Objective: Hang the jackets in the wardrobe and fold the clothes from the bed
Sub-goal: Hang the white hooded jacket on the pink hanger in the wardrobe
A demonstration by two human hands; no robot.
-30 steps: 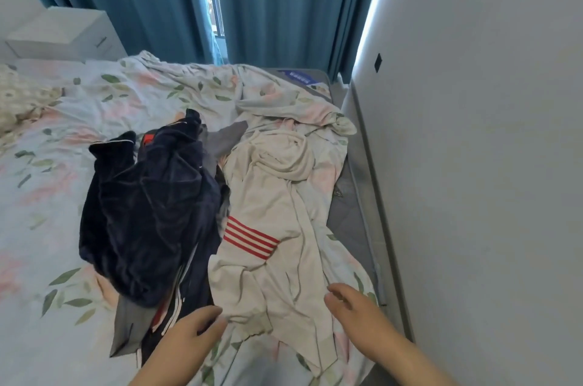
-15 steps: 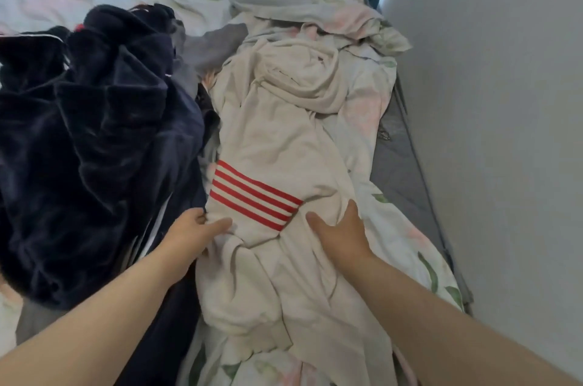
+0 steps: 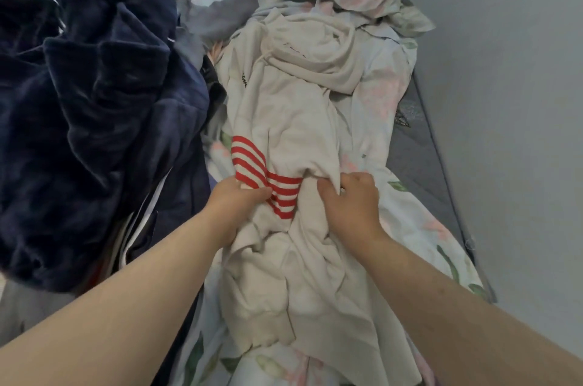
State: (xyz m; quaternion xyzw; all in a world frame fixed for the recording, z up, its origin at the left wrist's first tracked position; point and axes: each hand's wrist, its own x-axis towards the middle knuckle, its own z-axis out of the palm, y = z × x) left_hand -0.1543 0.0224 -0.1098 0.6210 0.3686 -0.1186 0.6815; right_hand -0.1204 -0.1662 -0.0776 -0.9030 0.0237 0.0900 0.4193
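While both hands bunch the cream garment [image 3: 293, 108], left hand [image 3: 235, 202] fingers curl into the red-striped band [image 3: 252, 165], right hand [image 3: 350, 199] pinches a fold; folding step beginning. Next: lift and spread flat.

Forearms stretched forward, cream garment [image 3: 284, 108] gripped by left hand [image 3: 236, 201], pinched by curled right hand [image 3: 353, 202], hands held close together.
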